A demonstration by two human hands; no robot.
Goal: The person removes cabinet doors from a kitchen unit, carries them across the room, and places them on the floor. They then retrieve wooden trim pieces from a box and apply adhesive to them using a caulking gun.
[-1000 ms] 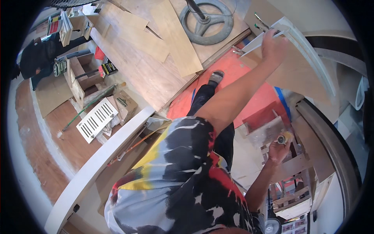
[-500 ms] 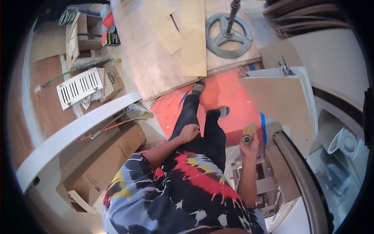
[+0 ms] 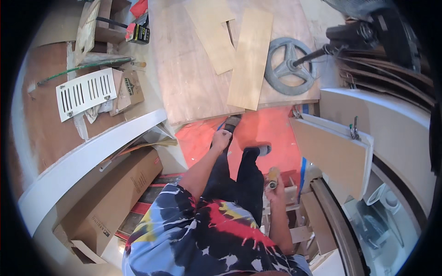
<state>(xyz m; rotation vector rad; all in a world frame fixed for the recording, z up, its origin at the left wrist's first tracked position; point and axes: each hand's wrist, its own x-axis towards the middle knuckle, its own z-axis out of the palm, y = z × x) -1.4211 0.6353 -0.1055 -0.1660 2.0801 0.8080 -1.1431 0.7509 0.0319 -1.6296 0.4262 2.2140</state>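
Note:
My right hand (image 3: 277, 193), low on the right beside my thigh, is wrapped round a short yellowish bottle-like cylinder (image 3: 273, 175). A dark, ringed end of it points up toward me. My left hand (image 3: 222, 137) reaches forward over my left leg with its fingers curled. Whatever may be in those fingers is hidden. Ahead of both hands lies a wide plywood sheet (image 3: 184, 87) bearing two thin wooden strips; the longer strip (image 3: 251, 60) overhangs its near edge.
A fan's round three-spoked base (image 3: 289, 66) stands on the plywood. Red sheeting (image 3: 248, 124) covers the floor at my feet. Clamped panels (image 3: 329, 147) lean on the right. Leftward are a curved white edge (image 3: 92, 156), a long cardboard box (image 3: 113, 198) and a white slotted panel (image 3: 86, 93).
My left hand has moved forward from my thigh, arm stretching out. The right hand, still gripping the cylinder, sits lower and further left in view. The view has shifted, showing more of the fan.

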